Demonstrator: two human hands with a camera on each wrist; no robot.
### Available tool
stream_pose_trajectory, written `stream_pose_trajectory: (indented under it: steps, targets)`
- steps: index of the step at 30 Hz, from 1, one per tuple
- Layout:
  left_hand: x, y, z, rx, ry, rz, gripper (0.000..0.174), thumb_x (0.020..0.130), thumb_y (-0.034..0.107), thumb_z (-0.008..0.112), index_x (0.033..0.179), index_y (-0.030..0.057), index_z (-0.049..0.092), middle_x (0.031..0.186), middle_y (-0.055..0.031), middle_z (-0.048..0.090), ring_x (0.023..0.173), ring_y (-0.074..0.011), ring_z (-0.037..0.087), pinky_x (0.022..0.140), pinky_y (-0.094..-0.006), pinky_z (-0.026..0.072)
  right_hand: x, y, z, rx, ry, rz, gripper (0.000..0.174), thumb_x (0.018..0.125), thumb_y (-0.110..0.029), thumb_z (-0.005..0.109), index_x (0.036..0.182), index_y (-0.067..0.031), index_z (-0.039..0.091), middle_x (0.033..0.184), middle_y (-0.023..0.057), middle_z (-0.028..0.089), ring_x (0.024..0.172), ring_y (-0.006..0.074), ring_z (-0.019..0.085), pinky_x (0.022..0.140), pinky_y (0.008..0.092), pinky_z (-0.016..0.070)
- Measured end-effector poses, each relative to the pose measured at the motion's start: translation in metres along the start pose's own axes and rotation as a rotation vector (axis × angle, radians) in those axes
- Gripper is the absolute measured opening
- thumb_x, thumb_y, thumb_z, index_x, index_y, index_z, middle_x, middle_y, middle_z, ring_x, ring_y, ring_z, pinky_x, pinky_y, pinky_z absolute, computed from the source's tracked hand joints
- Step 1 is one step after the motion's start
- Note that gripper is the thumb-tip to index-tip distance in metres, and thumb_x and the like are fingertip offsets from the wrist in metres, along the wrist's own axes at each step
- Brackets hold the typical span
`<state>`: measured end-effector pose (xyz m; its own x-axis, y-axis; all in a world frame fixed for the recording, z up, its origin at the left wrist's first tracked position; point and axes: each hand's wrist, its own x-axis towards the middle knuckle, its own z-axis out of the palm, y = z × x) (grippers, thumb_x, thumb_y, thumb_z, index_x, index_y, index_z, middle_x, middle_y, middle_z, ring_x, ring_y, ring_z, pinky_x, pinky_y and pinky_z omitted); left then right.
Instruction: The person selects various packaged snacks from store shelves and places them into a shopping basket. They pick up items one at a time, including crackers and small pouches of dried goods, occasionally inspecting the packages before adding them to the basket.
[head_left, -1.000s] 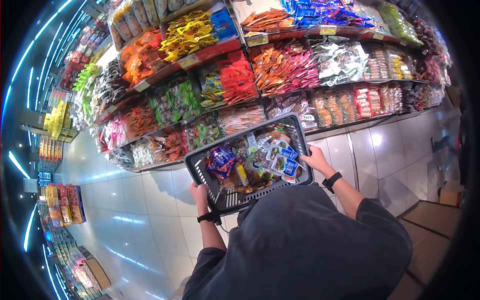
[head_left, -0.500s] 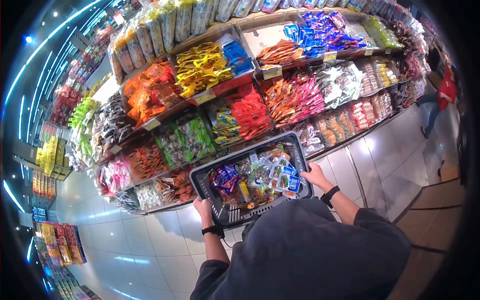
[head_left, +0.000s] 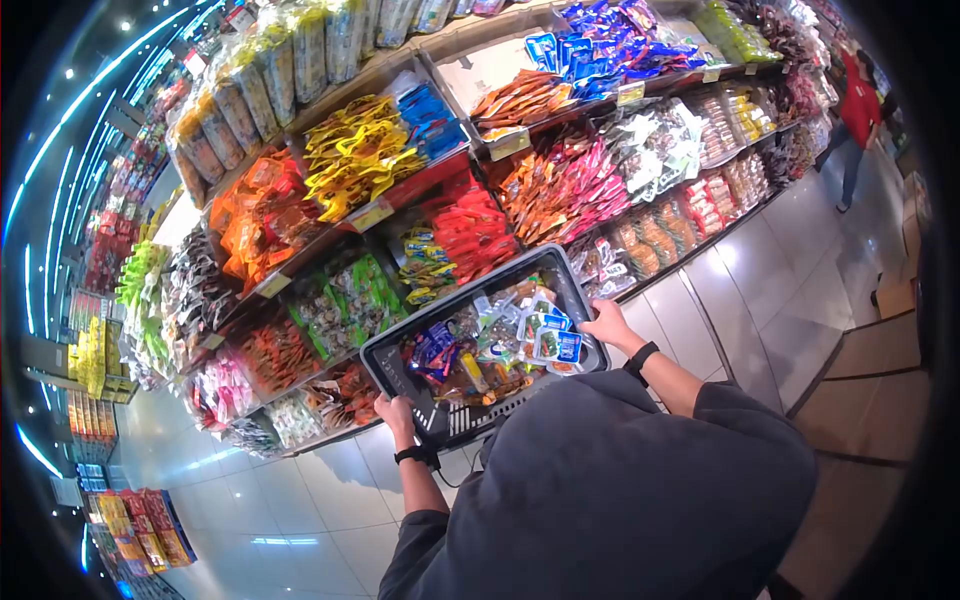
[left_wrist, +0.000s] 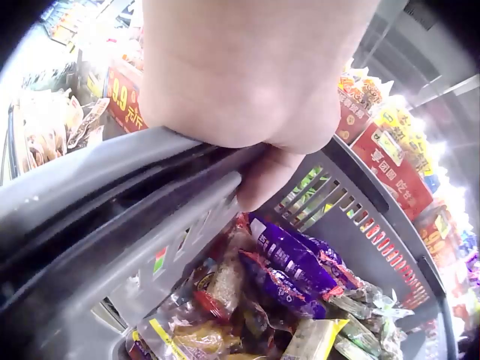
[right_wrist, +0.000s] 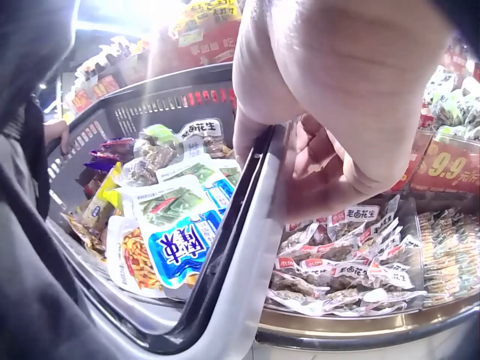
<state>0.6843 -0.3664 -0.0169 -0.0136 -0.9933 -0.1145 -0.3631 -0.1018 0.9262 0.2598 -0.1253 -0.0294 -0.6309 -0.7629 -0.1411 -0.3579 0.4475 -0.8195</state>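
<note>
A dark grey shopping basket (head_left: 460,297) is held in front of the body by its two short ends. My left hand (head_left: 396,412) grips the left rim; in the left wrist view its thumb (left_wrist: 266,180) hooks over to the inside. At the opposite end, my right hand (head_left: 607,322) holds the rim, with fingers curled round the outer side in the right wrist view. Inside lie purple snack packets (left_wrist: 292,262) on the left, blue-and-white packets (right_wrist: 176,232) on the right, and clear-wrapped snacks (head_left: 495,340) between them.
Tiered snack bins stand just beyond the basket, with orange packets (head_left: 262,215), yellow packets (head_left: 365,155) and red packets (head_left: 470,230). A person in a red top (head_left: 858,100) is at the far right. Brown cartons (head_left: 870,360) lie right of the tiled floor (head_left: 330,490).
The head view has tilted up, showing more upper bins, and swung slightly right. A person in red has come into view at the right. Both hands keep hold of the basket.
</note>
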Motion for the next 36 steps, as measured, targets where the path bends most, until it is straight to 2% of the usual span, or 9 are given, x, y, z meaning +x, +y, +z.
stream_pose_trajectory:
  steps: [2,5,11,13,16,17,19,23,36]
  targets:
    - [0.000,0.003,0.001,-0.024,-0.027,-0.014,0.015,0.059,-0.006,0.049,0.066,-0.0039,0.062,0.062,-0.0064,0.061,0.054,-0.0152,0.056,0.049,-0.0289,0.0423,0.004,0.003,-0.002,-0.047,-0.005,-0.045,0.045,0.064,-0.017,0.079,0.101,0.0038,0.067,0.081,0.0157,0.069,0.072,0.0219,0.066,0.068,0.0342,0.0516]
    - [-0.007,0.004,0.001,-0.046,-0.034,-0.018,0.014,0.060,-0.006,0.048,0.065,-0.0027,0.061,0.062,-0.0054,0.060,0.052,-0.0144,0.055,0.048,-0.0276,0.0405,0.008,0.002,-0.004,-0.003,-0.030,-0.045,0.044,0.064,-0.017,0.079,0.101,0.0039,0.067,0.082,0.0168,0.069,0.073,0.0224,0.066,0.069,0.0345,0.0516]
    - [-0.007,0.003,0.004,-0.022,-0.019,0.030,0.011,0.062,-0.004,0.049,0.064,-0.0016,0.059,0.060,-0.0043,0.059,0.051,-0.0137,0.053,0.048,-0.0271,0.0395,0.013,-0.004,-0.013,-0.142,-0.127,-0.020,0.044,0.068,-0.028,0.082,0.095,0.0039,0.066,0.085,0.0203,0.067,0.080,0.0310,0.066,0.074,0.0390,0.0514]
    - [-0.010,0.009,0.003,-0.033,-0.028,-0.037,0.011,0.062,-0.004,0.049,0.065,-0.0023,0.059,0.062,-0.0045,0.060,0.052,-0.0139,0.054,0.049,-0.0276,0.0408,0.025,-0.005,-0.021,-0.228,-0.289,-0.017,0.059,0.072,-0.047,0.077,0.100,0.0041,0.063,0.092,0.0258,0.065,0.090,0.0414,0.063,0.081,0.0461,0.0499]
    - [-0.004,-0.012,0.001,-0.033,-0.021,-0.044,0.013,0.060,-0.003,0.050,0.067,-0.0039,0.061,0.064,-0.0060,0.062,0.055,-0.0160,0.057,0.052,-0.0285,0.0436,0.041,-0.056,-0.048,-0.356,-0.166,-0.096,0.069,0.075,-0.055,0.071,0.107,0.0041,0.057,0.096,0.0257,0.065,0.094,0.0421,0.063,0.084,0.0476,0.0499]
    - [-0.005,-0.011,0.001,-0.005,-0.017,-0.042,0.013,0.060,-0.003,0.051,0.068,-0.0045,0.061,0.065,-0.0066,0.063,0.055,-0.0167,0.058,0.052,-0.0289,0.0443,0.050,-0.081,-0.061,-0.382,-0.145,-0.075,0.062,0.078,-0.048,0.071,0.106,0.0044,0.056,0.102,0.0247,0.064,0.097,0.0413,0.061,0.085,0.0471,0.0491]
    - [-0.004,-0.010,0.003,-0.023,0.000,-0.054,0.013,0.059,-0.003,0.052,0.067,-0.0042,0.062,0.063,-0.0069,0.063,0.055,-0.0172,0.058,0.053,-0.0295,0.0447,0.073,-0.104,-0.069,-0.395,0.154,-0.404,0.045,0.082,-0.032,0.070,0.106,0.0036,0.055,0.102,0.0221,0.061,0.101,0.0394,0.057,0.087,0.0456,0.0475]
    - [-0.006,-0.014,0.002,0.001,0.023,-0.034,0.012,0.058,-0.002,0.052,0.065,-0.0037,0.061,0.061,-0.0054,0.062,0.055,-0.0166,0.058,0.052,-0.0304,0.0441,0.135,-0.157,-0.088,-0.329,0.234,-0.734,0.023,0.078,-0.004,0.066,0.099,0.0004,0.056,0.100,0.0177,0.056,0.098,0.0372,0.053,0.088,0.0438,0.0448]
    - [-0.001,-0.032,0.002,0.085,0.044,-0.049,0.018,0.060,0.001,0.048,0.069,-0.0053,0.063,0.059,-0.0083,0.062,0.053,-0.0189,0.059,0.054,-0.0320,0.0457,0.240,-0.193,-0.085,-0.803,-0.025,-0.977,0.034,0.074,-0.004,0.061,0.108,-0.0074,0.065,0.102,0.0124,0.062,0.103,0.0299,0.057,0.087,0.0403,0.0454]
